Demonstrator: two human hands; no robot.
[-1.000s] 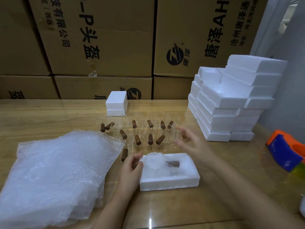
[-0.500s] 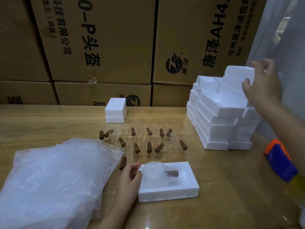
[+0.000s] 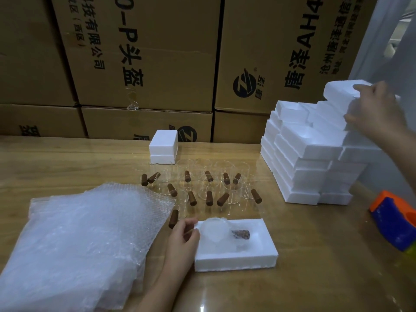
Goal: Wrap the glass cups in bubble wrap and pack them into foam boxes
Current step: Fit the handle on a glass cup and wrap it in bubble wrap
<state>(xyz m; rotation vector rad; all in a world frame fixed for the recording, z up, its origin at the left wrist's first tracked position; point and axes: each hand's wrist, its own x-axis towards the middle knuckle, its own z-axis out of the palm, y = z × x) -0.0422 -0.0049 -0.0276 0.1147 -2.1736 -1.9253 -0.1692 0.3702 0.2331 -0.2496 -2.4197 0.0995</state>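
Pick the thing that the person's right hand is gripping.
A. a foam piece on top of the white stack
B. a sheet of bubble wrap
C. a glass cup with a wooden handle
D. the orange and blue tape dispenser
A: the right hand curls its fingers and thumb round the foam piece at the top of the foam stack.

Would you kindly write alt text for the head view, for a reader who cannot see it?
A person's right hand grips the top foam piece of a white stack, while the left hand sits at the edge of an open foam box holding a wrapped cup. Bare glass cups and bubble wrap sit on the wooden table.
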